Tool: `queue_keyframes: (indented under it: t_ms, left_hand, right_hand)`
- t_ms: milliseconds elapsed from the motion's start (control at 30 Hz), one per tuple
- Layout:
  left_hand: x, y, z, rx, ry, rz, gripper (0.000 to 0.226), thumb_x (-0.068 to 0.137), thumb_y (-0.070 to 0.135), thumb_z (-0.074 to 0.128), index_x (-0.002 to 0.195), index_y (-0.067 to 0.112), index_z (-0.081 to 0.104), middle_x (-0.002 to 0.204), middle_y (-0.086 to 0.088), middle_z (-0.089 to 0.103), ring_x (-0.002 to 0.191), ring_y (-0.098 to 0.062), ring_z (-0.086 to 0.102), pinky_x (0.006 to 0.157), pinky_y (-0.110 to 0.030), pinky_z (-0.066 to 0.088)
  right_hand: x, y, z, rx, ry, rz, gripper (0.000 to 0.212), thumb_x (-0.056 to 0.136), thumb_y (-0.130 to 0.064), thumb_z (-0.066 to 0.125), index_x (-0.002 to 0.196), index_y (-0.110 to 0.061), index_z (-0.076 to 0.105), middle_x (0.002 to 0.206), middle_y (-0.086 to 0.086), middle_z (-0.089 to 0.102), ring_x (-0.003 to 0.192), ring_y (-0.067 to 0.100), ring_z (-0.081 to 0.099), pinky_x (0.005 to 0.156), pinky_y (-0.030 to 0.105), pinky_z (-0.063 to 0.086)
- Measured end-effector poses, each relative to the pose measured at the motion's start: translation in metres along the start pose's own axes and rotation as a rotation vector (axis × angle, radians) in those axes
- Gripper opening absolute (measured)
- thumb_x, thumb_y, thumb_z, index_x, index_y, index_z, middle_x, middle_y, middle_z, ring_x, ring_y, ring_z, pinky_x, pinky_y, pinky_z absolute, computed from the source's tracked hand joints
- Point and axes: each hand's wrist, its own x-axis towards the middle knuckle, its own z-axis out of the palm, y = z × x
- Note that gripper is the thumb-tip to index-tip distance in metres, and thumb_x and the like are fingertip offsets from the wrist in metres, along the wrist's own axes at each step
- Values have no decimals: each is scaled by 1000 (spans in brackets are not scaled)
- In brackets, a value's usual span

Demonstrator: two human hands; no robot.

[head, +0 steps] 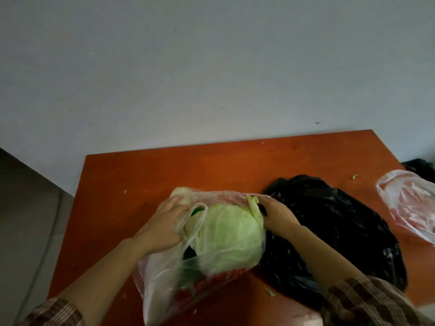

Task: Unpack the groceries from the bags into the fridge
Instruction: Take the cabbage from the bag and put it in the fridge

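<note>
A pale green cabbage (pixel 229 238) sits in the mouth of a clear plastic bag (pixel 164 288) with red print, lying on the orange-brown table (pixel 141 170). My left hand (pixel 164 222) grips the bag's rim and handle on the cabbage's left side. On the right side, my right hand (pixel 274 214) holds the cabbage's edge, fingers curled over a loose outer leaf. Something dark green shows inside the bag below the cabbage. No fridge is in view.
A crumpled black plastic bag (pixel 334 231) lies right of the cabbage, touching the clear bag. Another clear bag with red print (pixel 409 203) lies at the table's right edge. Small green leaf scraps dot the table. A grey wall stands behind; floor shows at left.
</note>
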Motion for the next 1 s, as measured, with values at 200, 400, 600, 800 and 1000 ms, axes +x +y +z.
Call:
queue_keyframes:
  t_ms: [200,400,600,800,1000]
  left_hand:
    - [-9,-34,-2,111,0,37,89,71,44,61,149,34,18,160,8,3,147,-12,1,118,-34,13]
    - [-40,-78,9,247,32,334,62,97,42,40,138,67,2,156,17,-8,146,-8,-7,116,-31,18]
    - [-54,-94,14,286,-98,462,45,92,51,20,133,68,26,156,21,-14,144,-11,-22,117,-37,15]
    - [-56,-56,14,117,-110,387,38,81,68,30,109,54,52,158,13,2,143,-11,-22,117,-50,2]
    - [-56,-20,43,0,-5,112,60,92,66,8,120,47,58,162,0,0,146,-31,-16,116,-56,-9]
  right_hand:
    - [-48,3,29,-393,17,-326,51,79,-37,66,127,-20,62,130,1,61,123,21,55,93,28,50]
    - [-90,-8,38,-460,43,-216,54,84,-34,39,135,-17,51,132,0,60,123,16,56,88,28,55]
    - [-123,-36,61,-394,88,-23,47,87,-21,42,132,-18,58,133,2,60,125,23,55,97,34,49]
    - [-141,-80,68,190,467,461,52,90,-15,54,140,-18,41,132,1,49,103,21,59,80,34,49]
    - [-131,-100,56,-52,489,323,22,92,-27,57,111,-18,59,108,-3,58,74,21,62,57,38,51]
